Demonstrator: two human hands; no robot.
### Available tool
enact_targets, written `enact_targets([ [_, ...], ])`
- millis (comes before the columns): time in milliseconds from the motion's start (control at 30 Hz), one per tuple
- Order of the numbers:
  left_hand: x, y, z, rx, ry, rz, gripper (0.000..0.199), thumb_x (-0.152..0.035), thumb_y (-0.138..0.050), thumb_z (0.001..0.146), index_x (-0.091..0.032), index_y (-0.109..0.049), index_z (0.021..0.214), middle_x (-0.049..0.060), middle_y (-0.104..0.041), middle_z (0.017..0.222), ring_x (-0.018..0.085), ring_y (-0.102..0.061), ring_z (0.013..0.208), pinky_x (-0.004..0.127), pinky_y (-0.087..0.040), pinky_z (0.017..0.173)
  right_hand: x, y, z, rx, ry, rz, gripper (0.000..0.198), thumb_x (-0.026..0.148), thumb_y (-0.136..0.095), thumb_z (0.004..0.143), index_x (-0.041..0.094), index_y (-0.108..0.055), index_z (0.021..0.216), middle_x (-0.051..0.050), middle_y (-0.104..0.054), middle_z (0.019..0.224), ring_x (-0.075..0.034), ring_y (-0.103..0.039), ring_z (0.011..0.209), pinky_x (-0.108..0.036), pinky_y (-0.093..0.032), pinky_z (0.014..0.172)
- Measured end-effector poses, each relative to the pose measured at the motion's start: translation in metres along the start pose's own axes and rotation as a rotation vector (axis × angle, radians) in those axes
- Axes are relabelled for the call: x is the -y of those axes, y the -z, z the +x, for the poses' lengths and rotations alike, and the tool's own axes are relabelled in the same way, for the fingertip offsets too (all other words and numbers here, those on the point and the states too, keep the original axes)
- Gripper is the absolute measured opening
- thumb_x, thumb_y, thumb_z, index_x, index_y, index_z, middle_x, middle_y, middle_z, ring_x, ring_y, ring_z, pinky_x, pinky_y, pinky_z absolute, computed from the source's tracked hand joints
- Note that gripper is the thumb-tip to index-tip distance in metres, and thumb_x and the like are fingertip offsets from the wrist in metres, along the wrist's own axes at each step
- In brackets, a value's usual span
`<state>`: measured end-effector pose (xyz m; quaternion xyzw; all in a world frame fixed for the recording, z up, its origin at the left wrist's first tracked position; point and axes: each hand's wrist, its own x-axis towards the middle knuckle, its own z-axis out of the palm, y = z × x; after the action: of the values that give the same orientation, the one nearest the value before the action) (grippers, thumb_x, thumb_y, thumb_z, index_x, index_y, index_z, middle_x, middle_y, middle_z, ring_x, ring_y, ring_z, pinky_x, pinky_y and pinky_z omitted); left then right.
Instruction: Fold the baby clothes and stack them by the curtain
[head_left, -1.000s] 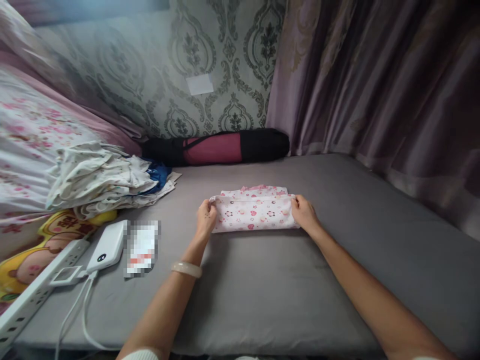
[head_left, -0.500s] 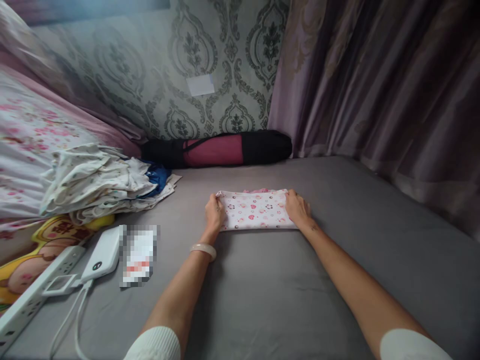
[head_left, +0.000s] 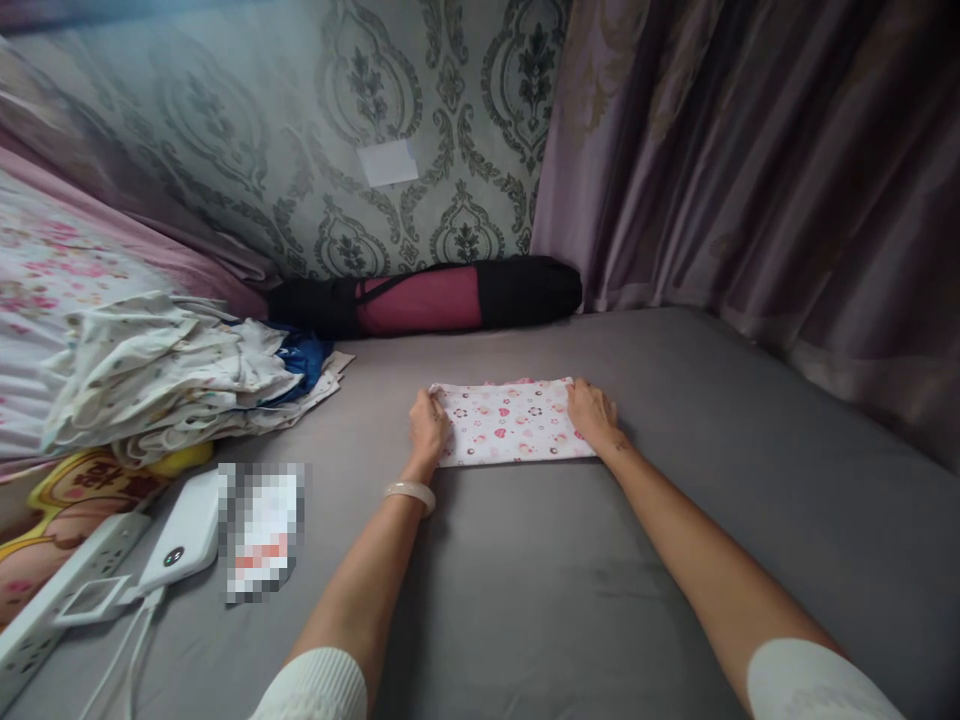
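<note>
Left hand [head_left: 429, 430] grasps the left end of a folded white cloth [head_left: 514, 430] with pink and dark print, fingers curled at its back corner; right hand [head_left: 596, 415] grips the right end in like fashion, knuckles up. Cloth lies mid-bed on a grey sheet [head_left: 540, 560], long side across the view, a thin pink strip showing past its back edge. Compared with one second ago: hands nearer each other, front panel now covering most of the layer then seen behind it, more of both white sleeves in view. Against half a second ago, grip and cloth nearly unchanged. Cloth's near edge straight, running between the two wrists; its ends hidden partly by the hands. Room: sheet extends between the forearms, behind the cloth to a long black-and-maroon bag [head_left: 420, 300], and rightward to a purple curtain [head_left: 712, 180]. Left side tighter: a pixelated flat item [head_left: 262, 540] beside a white power bank [head_left: 184, 525], then a power strip [head_left: 67, 590]; beyond them, a heap of pale clothes [head_left: 180, 360], well apart from the left hand.
</note>
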<state>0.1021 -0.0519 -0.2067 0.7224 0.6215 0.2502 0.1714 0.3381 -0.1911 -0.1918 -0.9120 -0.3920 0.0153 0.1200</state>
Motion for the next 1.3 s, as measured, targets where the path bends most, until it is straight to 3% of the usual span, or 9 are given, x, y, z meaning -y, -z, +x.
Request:
enact_targets([
  [133, -0.001, -0.003, 0.001, 0.004, -0.018, 0.07, 0.025, -0.028, -0.036, 0.095, -0.016, -0.058, 0.098, 0.017, -0.069, 0.1, 0.026, -0.066, 0.089, 0.032, -0.044, 0.069, -0.002, -0.002, 0.001, 0.001, -0.049, 0.045, 0.037, 0.033, -0.032, 0.1, 0.012, -0.057, 0.118, -0.021, -0.066, 0.108, -0.028, -0.065, 0.101, -0.037, -0.046, 0.082],
  [367, -0.001, -0.003, -0.001, -0.009, 0.009, 0.181, 0.03, -0.028, -0.036, 0.094, -0.009, -0.051, 0.112, 0.023, -0.067, 0.101, 0.032, -0.067, 0.092, 0.037, -0.047, 0.073, -0.003, -0.003, 0.003, 0.0, -0.129, 0.119, 0.034, 0.029, -0.035, 0.097, 0.013, -0.058, 0.116, -0.018, -0.067, 0.109, -0.027, -0.065, 0.101, -0.036, -0.046, 0.081],
  [567, 0.01, 0.008, -0.006, -0.004, 0.007, 0.171, 0.028, -0.023, -0.039, 0.091, -0.008, -0.051, 0.112, 0.023, -0.063, 0.106, 0.032, -0.065, 0.096, 0.039, -0.047, 0.078, -0.005, 0.001, 0.002, 0.03, -0.157, 0.155, 0.035, 0.028, -0.034, 0.096, 0.014, -0.06, 0.115, -0.016, -0.068, 0.108, -0.026, -0.065, 0.099, -0.034, -0.046, 0.079],
  [700, 0.006, 0.016, -0.013, -0.067, -0.091, 0.159, 0.031, -0.027, -0.04, 0.091, -0.007, -0.053, 0.113, 0.023, -0.058, 0.113, 0.032, -0.058, 0.108, 0.041, -0.046, 0.087, 0.002, 0.01, -0.005, -0.043, -0.144, 0.134, 0.037, 0.028, -0.033, 0.096, 0.013, -0.06, 0.117, -0.019, -0.065, 0.114, -0.027, -0.062, 0.104, -0.036, -0.044, 0.083],
  [833, -0.017, 0.003, -0.027, -0.04, -0.424, 0.112, 0.036, -0.025, -0.038, 0.092, -0.01, -0.051, 0.123, 0.02, -0.056, 0.125, 0.029, -0.05, 0.121, 0.042, -0.039, 0.102, 0.039, 0.01, -0.025, -0.217, 0.12, 0.08, 0.04, 0.023, -0.028, 0.097, 0.013, -0.06, 0.119, -0.018, -0.062, 0.123, -0.029, -0.053, 0.118, -0.042, -0.035, 0.099],
  [900, -0.03, -0.009, -0.036, 0.033, -0.572, 0.117, 0.04, -0.022, -0.038, 0.092, -0.01, -0.049, 0.129, 0.019, -0.052, 0.135, 0.028, -0.043, 0.131, 0.044, -0.033, 0.109, 0.063, 0.002, -0.037, -0.174, 0.364, 0.089, 0.042, 0.021, -0.029, 0.096, 0.015, -0.057, 0.127, -0.013, -0.056, 0.135, -0.027, -0.045, 0.127, -0.042, -0.027, 0.107],
  [967, -0.037, -0.019, -0.044, 0.1, -0.604, 0.156, 0.046, -0.02, -0.038, 0.092, -0.008, -0.044, 0.136, 0.018, -0.045, 0.144, 0.032, -0.033, 0.138, 0.047, -0.028, 0.112, 0.08, -0.008, -0.049, -0.117, 0.519, 0.08, 0.046, 0.021, -0.028, 0.096, 0.017, -0.051, 0.136, -0.009, -0.047, 0.146, -0.026, -0.032, 0.138, -0.046, -0.015, 0.113],
  [1133, -0.03, -0.028, -0.05, 0.129, -0.613, 0.26, 0.051, -0.025, -0.033, 0.095, -0.007, -0.04, 0.142, 0.018, -0.037, 0.15, 0.035, -0.022, 0.144, 0.054, -0.02, 0.115, 0.085, -0.031, -0.059, -0.018, 0.583, 0.054, 0.05, 0.024, -0.026, 0.097, 0.015, -0.043, 0.143, -0.008, -0.036, 0.153, -0.028, -0.023, 0.143, -0.051, -0.007, 0.115],
  [1300, -0.022, -0.033, -0.047, 0.169, -0.632, 0.278, 0.051, -0.027, -0.031, 0.096, -0.014, -0.04, 0.144, 0.016, -0.039, 0.15, 0.032, -0.026, 0.143, 0.054, -0.022, 0.115, 0.078, -0.039, -0.055, 0.038, 0.578, 0.03, 0.053, 0.026, -0.024, 0.097, 0.014, -0.037, 0.147, -0.01, -0.034, 0.153, -0.028, -0.022, 0.144, -0.051, -0.01, 0.115],
])
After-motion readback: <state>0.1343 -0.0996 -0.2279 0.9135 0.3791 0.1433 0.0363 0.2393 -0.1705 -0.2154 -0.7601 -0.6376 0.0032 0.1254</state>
